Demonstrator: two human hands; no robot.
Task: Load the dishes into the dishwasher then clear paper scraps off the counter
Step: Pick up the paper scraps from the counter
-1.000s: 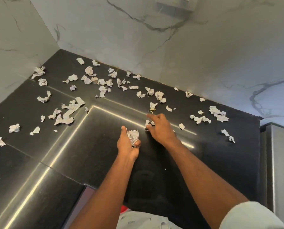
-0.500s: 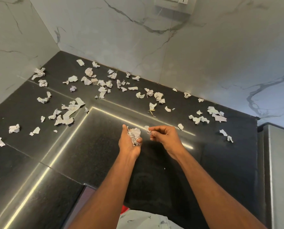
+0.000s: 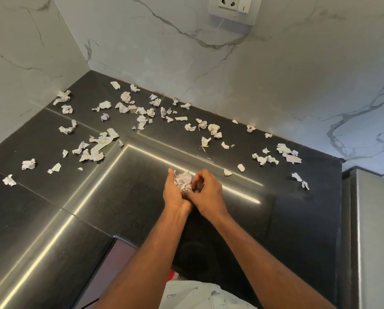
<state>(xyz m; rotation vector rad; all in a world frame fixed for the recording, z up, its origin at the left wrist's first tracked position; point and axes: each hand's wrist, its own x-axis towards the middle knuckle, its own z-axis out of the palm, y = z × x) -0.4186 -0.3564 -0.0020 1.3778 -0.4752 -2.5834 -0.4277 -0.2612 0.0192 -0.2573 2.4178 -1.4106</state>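
Right hand [image 3: 205, 192] back from table [image 3: 142, 219], tucking picked scrap into wad [image 3: 183, 181] cupped in left hand [image 3: 174, 195]. Both hands grasping paper. Many scraps [image 3: 211, 128] left near wall.

right hand [image 3: 205, 192] now against left hand's wad [image 3: 183, 182]

The table [image 3: 41, 210] is glossy, speckled black stone. Paper scraps [image 3: 97, 150] are crumpled, matt white. Walls [image 3: 164, 52] are smooth veined marble.
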